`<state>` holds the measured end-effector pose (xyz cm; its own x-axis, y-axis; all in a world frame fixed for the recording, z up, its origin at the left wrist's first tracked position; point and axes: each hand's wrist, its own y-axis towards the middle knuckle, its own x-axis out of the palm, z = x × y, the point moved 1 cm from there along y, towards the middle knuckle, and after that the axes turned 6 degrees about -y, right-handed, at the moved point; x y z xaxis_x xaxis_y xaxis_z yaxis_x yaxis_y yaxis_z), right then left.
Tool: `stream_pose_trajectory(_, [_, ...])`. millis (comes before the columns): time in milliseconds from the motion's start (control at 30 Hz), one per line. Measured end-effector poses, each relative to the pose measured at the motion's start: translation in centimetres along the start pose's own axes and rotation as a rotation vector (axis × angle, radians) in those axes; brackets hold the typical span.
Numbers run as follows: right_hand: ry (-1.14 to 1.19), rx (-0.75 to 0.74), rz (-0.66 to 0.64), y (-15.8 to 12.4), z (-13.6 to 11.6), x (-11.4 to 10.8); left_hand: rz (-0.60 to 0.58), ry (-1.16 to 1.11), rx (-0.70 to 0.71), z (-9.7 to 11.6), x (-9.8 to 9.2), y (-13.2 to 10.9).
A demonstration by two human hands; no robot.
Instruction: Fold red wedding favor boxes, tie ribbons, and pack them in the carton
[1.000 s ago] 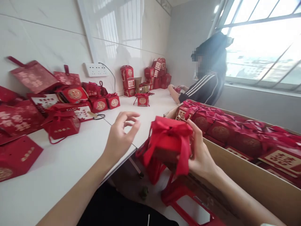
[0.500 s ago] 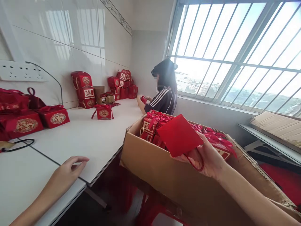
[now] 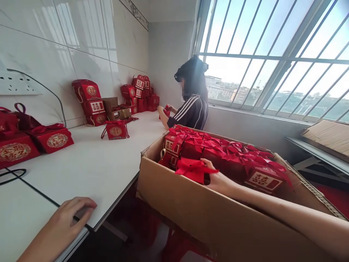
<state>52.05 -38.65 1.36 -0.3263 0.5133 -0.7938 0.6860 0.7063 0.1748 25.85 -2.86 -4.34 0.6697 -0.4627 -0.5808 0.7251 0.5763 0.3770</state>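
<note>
My right hand [image 3: 214, 177] reaches inside the big cardboard carton [image 3: 174, 198], its fingers around a red gift box [image 3: 192, 170] with a ribbon bow on top. That box sits low behind the carton's near wall, so its lower part is hidden. Rows of red gift boxes [image 3: 263, 178] with ribbon bows fill much of the carton. Over the corner of the white table [image 3: 109, 171] is my left hand [image 3: 72, 214], holding nothing, thumb and fingers curved and apart. A single red gift box [image 3: 116, 130] with cord handles stands farther back on the table.
Stacked red boxes [image 3: 89, 102] and a small open brown box [image 3: 117, 109] line the wall. More red boxes [image 3: 50, 138] stand at left near a black cable loop [image 3: 13, 174]. A co-worker [image 3: 191, 98] handles a red box at the table's far end.
My right hand has lowered the red gift box from above the carton's edge into the carton, turning it bow-side up. My left hand stays over the table corner; the view has shifted slightly.
</note>
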Motion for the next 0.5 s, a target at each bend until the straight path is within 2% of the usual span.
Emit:
stream_pose_trajectory(67, [-0.106,-0.083,-0.058,0.0,0.9,1.3,0.003,0.006,0.003,-0.2,0.0,0.0])
stream_pose_trajectory(133, [-0.144,-0.085,-0.091,0.1,0.9,1.6,0.011,-0.005,0.017,-0.5,0.0,-0.1])
stream_pose_trajectory(200, [-0.143,-0.052,-0.063,0.3,0.0,0.8,0.022,-0.019,0.048,-0.8,0.1,-0.1])
stream_pose_trajectory(300, [-0.062,0.058,0.069,1.6,-2.2,-2.1,0.044,-0.037,0.072,-1.2,0.3,-0.1])
stream_pose_trajectory(400, [0.259,0.174,0.225,4.5,-3.9,-5.6,0.051,-0.045,0.082,-1.3,0.4,0.0])
stream_pose_trajectory(500, [0.754,0.261,0.210,8.1,-4.6,-8.1,0.059,-0.033,0.102,-1.0,0.4,-0.1])
